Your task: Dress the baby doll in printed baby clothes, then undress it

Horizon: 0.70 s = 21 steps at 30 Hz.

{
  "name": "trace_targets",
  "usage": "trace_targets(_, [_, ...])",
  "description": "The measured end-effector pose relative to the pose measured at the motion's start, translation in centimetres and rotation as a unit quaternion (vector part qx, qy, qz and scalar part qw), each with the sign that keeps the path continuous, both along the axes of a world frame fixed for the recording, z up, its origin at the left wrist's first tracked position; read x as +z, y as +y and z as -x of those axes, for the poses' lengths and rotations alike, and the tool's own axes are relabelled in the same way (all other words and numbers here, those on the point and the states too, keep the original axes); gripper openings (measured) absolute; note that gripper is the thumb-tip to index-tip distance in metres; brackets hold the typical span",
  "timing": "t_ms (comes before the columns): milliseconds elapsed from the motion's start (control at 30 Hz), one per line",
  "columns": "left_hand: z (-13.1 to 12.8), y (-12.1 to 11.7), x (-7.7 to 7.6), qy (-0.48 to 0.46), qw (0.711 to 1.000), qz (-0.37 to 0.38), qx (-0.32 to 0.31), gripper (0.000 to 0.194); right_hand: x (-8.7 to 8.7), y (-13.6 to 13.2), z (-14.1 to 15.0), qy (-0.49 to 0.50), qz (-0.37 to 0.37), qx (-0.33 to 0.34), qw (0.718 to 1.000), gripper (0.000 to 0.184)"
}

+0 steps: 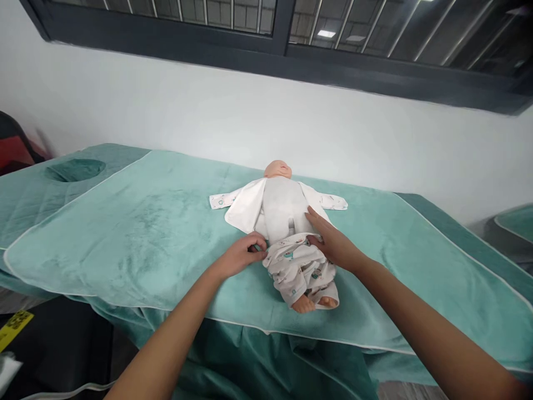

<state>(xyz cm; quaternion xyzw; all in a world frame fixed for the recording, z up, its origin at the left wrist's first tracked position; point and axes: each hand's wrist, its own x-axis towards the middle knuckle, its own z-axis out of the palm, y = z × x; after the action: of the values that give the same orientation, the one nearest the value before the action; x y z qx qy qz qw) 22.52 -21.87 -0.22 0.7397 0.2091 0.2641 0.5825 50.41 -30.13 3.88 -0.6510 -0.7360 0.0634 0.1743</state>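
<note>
A baby doll lies on its back, head toward the wall and feet toward me. Its patterned white jacket is spread open over a light grey body, with both sleeves out to the sides. Patterned baby trousers are bunched around the doll's legs, and its bare feet stick out below. My left hand has its fingers curled in a pinch at the left edge of the waistband. My right hand rests with fingers apart against the doll's hip, thumb by the waistband.
A green velvet cover with white piping lies over the bed. The bed's face hole is at the far left. Behind stands a white wall below a dark window frame. A black object with a yellow label is at lower left.
</note>
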Motion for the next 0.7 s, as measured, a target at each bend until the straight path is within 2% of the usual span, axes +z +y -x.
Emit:
trace_targets(133, [-0.1, 0.2, -0.4, -0.059, 0.997, 0.032, 0.025, 0.008, -0.6, 0.5, -0.1, 0.004, 0.006, -0.005, 1.000, 0.069])
trace_targets(267, [-0.1, 0.0, -0.3, -0.098, 0.988, 0.113, 0.049, 0.017, -0.6, 1.0, -0.3, -0.032, -0.017, 0.014, 0.999, 0.071])
trace_targets(333, [-0.3, -0.1, -0.1, -0.101, 0.984, 0.128, 0.073, 0.022, -0.3, 1.2, -0.3, -0.049, -0.016, 0.020, 0.998, 0.072])
trace_targets(467, [-1.1, -0.4, 0.0, -0.049, 0.993, 0.060, 0.085, 0.023, -0.1, 1.3, -0.1, -0.054, 0.001, 0.011, 0.998, 0.072])
trace_targets(700, [-2.1, -0.9, 0.2, 0.001, 0.995, -0.070, 0.077, 0.014, -1.2, 0.9, 0.3, -0.014, -0.011, 0.011, 1.000, 0.069])
